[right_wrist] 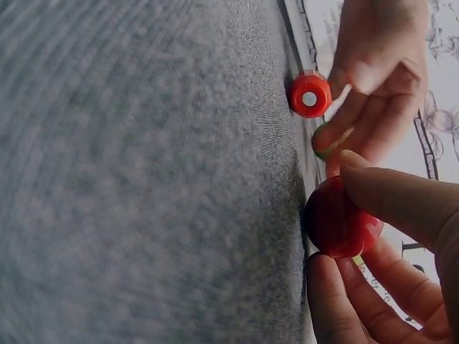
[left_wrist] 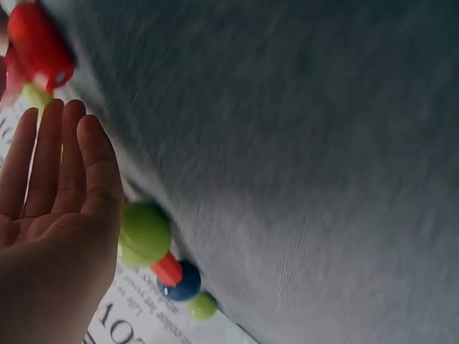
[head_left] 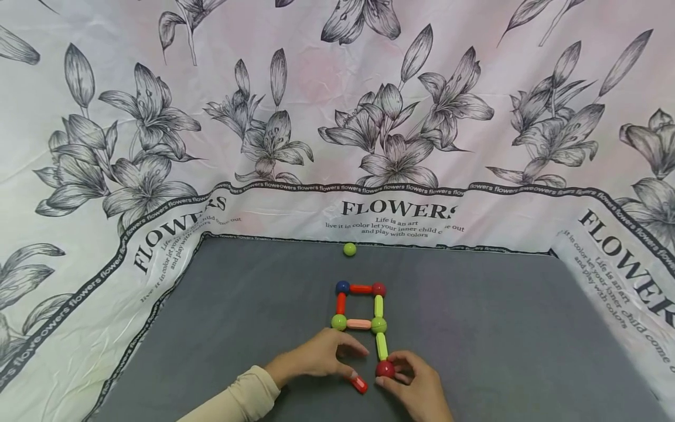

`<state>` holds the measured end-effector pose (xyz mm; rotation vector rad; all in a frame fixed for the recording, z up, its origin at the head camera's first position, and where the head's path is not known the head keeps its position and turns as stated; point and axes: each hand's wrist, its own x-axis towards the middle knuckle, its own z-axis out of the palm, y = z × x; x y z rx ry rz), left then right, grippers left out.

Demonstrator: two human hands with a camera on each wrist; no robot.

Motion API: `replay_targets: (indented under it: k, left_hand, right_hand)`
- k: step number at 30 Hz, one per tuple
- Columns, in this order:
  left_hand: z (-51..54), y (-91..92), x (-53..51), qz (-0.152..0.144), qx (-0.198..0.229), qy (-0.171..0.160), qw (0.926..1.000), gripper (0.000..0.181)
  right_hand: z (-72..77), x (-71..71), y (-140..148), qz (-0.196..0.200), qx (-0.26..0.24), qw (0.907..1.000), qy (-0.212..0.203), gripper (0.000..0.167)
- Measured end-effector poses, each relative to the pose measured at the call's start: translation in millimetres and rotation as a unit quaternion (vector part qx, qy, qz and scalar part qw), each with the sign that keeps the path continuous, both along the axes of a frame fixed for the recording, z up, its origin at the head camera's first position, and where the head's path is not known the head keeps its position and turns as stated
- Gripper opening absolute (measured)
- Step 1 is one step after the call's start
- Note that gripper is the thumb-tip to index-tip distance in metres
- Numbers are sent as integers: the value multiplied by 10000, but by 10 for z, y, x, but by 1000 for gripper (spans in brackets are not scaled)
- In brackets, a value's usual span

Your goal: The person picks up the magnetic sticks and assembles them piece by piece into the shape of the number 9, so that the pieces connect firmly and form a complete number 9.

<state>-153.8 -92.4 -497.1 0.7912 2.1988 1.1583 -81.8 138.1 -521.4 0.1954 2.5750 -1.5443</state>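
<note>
My right hand (head_left: 418, 387) pinches a dark red ball (head_left: 385, 368) between thumb and fingers. A yellow-green magnetic stick (head_left: 382, 347) joins this ball to a green ball (head_left: 378, 325), one corner of a square of sticks and balls. My left hand (head_left: 323, 355) has its fingers extended and spread from the thumb. By its thumb tip lies a loose red magnetic stick (head_left: 360, 384), whose round metal end faces the right wrist view; I cannot tell whether the thumb touches it. The left wrist view shows the left fingers (left_wrist: 50, 165) straight, below the red stick (left_wrist: 39, 44).
The square's other corners are a blue ball (head_left: 343, 287), a red ball (head_left: 379, 289) and a green ball (head_left: 339, 322). Farther back, a loose light-green ball (head_left: 350, 249) rests near the edge of the grey cloth (head_left: 237, 316). Flower-printed fabric (head_left: 295, 217) rises behind.
</note>
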Motion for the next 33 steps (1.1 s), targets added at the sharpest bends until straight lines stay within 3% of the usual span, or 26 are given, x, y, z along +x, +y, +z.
replay_targets:
  k: [4,9,13,21,26,33]
  left_hand:
    - [-35,33,41,-98,-199,251,9994,37]
    - [-53,41,61,-77,-133,62,9999,35]
    - [-47,20,76,-222,-98,-82,9997,34]
    - [-79,-4,87,-608,-362,439,9965,34]
    - [-71,24,80,-631,-457,615,9951,30]
    - [-53,48,81,-426,-388,466,9972,26]
  right_hand:
    - [2,-1,13,20,7,10000,8,47]
    - [-1,3,6,-12,-9,10000,-22,46]
    - [-2,5,2,-15,2,10000,-53,46]
    - [-1,6,8,-1,-45,10000,-84,47]
    - [-2,9,5,-28,-131,9999,-60,46]
    - [10,7,1,-74,-114,9999,-77,46]
